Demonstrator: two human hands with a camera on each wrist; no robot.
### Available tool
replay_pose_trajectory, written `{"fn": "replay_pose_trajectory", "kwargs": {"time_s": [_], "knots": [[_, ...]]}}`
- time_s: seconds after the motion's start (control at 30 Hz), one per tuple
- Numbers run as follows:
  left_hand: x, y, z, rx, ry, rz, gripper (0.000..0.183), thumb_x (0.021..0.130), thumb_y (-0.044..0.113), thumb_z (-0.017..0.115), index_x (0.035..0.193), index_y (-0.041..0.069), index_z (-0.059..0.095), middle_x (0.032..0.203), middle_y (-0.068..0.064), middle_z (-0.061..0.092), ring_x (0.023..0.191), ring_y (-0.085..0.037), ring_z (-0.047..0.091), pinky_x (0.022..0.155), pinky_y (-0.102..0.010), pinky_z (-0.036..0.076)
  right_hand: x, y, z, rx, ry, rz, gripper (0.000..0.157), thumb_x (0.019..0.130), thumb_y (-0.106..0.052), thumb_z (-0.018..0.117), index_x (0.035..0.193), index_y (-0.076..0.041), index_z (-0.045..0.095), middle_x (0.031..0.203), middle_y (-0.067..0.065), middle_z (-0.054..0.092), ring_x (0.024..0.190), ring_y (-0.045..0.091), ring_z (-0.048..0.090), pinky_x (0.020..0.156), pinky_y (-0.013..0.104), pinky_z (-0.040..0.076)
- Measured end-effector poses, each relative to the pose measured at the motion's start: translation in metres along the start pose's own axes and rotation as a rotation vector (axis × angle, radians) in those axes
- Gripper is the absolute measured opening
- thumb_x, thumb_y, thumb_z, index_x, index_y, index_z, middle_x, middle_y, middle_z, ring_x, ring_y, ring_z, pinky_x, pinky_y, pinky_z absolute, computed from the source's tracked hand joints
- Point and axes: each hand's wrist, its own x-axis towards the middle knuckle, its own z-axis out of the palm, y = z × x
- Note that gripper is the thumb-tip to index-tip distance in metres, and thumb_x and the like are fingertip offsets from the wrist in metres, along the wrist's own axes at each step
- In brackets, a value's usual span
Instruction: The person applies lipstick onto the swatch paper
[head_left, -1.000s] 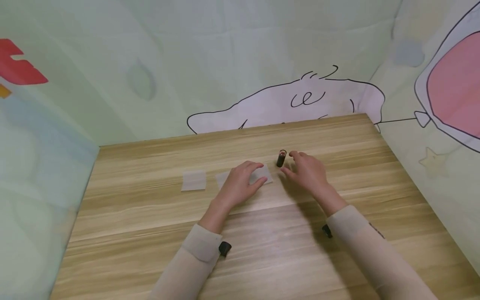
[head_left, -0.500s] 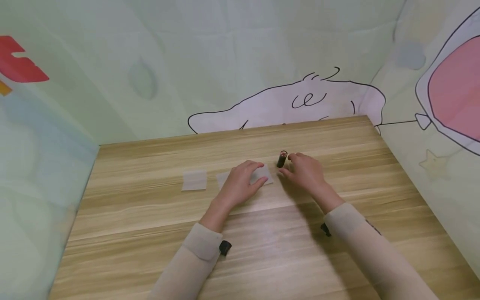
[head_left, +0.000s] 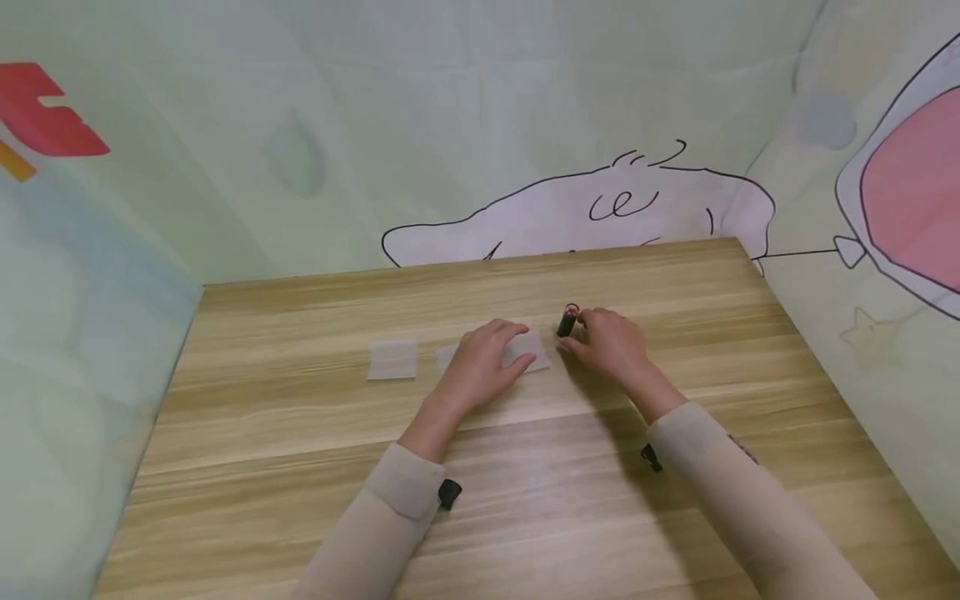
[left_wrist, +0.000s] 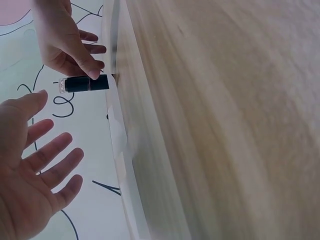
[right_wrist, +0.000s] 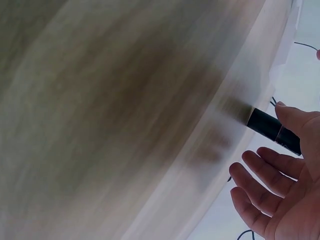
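A small black lipstick tube [head_left: 567, 321] with a clear, reddish-patterned end stands slightly tilted near the back of the table. My right hand [head_left: 611, 343] holds it between thumb and forefinger; the right wrist view shows the thumb [right_wrist: 292, 119] along the tube's side and the other fingers loosely bent. My left hand [head_left: 482, 362] hovers with thumb and fingers spread, holding nothing. Beneath it lie thin whitish square sheets [head_left: 531, 352], partly hidden by the hand. In the left wrist view the lipstick tube [left_wrist: 82, 83] appears beyond the left fingers [left_wrist: 55, 152].
Another whitish square sheet [head_left: 392, 359] lies to the left on the wood-grain table [head_left: 285, 425]. Printed cloth walls [head_left: 450, 167] with cartoon drawings rise behind the table and at both sides. Small black devices [head_left: 449, 494] sit at the wrists.
My right thumb and forefinger have closed in on the lipstick tube, which leans a little more to the right. My left hand has stayed nearly still. The head view has shifted slightly.
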Motion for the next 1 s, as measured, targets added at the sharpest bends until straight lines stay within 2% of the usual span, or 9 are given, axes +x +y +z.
{"fn": "replay_pose_trajectory", "kwargs": {"time_s": [0.33,0.77,1.0], "knots": [[0.004,0.001,0.004,0.025,-0.032,0.004,0.046,0.099,0.037,0.067,0.135,0.010,0.063,0.134,-0.008,0.062,0.126,-0.026,0.057,0.106,-0.049,0.043,0.002,0.001,0.005,0.007,-0.015,0.026,0.041,0.090,-0.045,0.076,0.089,-0.006,0.063,0.080,0.009,0.061,0.071,0.027,0.056,0.058,0.040,0.044],[0.007,-0.004,0.014,0.074,-0.074,-0.013,0.047,0.099,0.038,0.066,0.137,0.011,0.062,0.135,-0.009,0.061,0.126,-0.025,0.057,0.109,-0.045,0.042,0.007,-0.001,0.011,0.044,-0.006,0.032,0.041,0.090,-0.046,0.075,0.089,-0.006,0.063,0.084,0.011,0.064,0.073,0.028,0.058,0.062,0.043,0.047],[0.007,-0.006,0.016,0.074,-0.066,0.002,0.047,0.099,0.039,0.067,0.136,0.012,0.063,0.134,-0.008,0.062,0.126,-0.024,0.057,0.108,-0.044,0.043,0.010,0.001,0.012,0.104,-0.012,0.052,0.038,0.089,-0.042,0.077,0.087,-0.007,0.063,0.080,0.008,0.063,0.074,0.027,0.057,0.065,0.042,0.046]]}}
